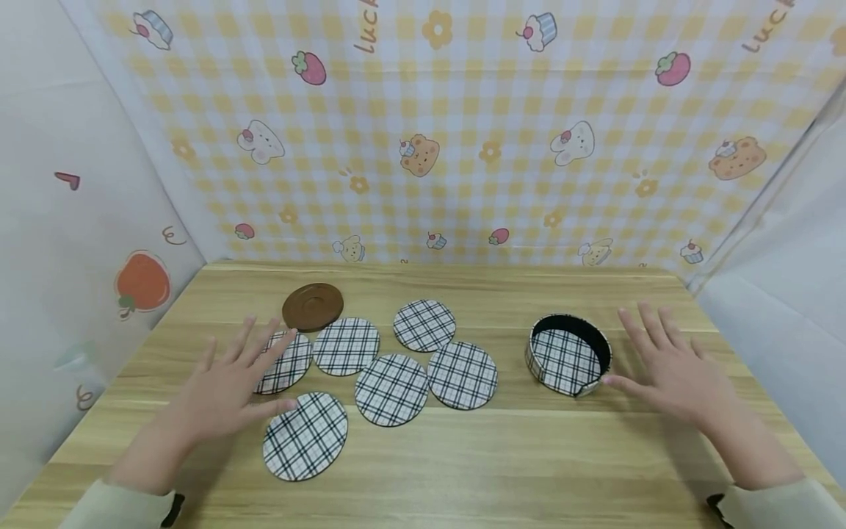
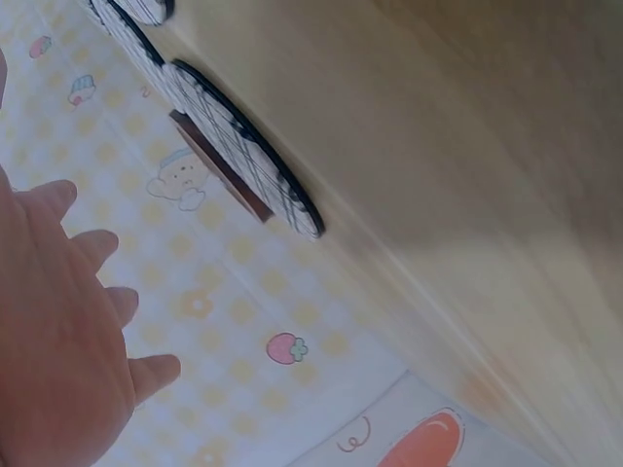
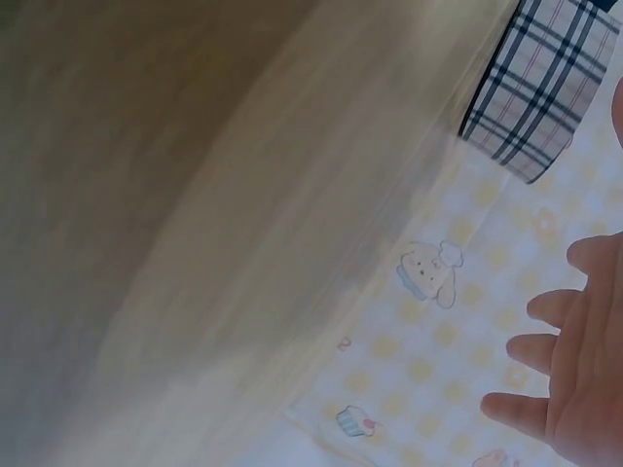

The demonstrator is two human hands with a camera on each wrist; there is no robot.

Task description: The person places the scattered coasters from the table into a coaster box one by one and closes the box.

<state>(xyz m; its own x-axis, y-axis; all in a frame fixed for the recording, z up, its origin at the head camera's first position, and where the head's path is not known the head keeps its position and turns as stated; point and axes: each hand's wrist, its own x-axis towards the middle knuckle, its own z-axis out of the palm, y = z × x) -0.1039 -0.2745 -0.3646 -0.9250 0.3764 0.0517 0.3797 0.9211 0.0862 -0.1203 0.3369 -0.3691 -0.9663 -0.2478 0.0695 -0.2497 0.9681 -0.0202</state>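
My left hand (image 1: 221, 397) is held out over the left side of the table, fingers spread and holding nothing. Its index finger overlaps one plaid round coaster (image 1: 291, 364) in the head view, and its thumb tip is at the upper edge of the nearest coaster (image 1: 305, 441). Several more matching coasters, among them one in the middle (image 1: 391, 391), lie flat to its right. On the other side, my right hand (image 1: 681, 378) is likewise spread and holds nothing. Its thumb tip appears right beside the round plaid coaster holder (image 1: 588, 332), which has a black lining and a notch in its front wall.
Behind the coasters lies a brown round disc (image 1: 313, 307), tilted, with one coaster close against its front edge. The wooden table (image 1: 502, 470) ends at a yellow checked cloth (image 1: 463, 213) at the back. White cloths (image 1: 780, 294) hang along both sides.
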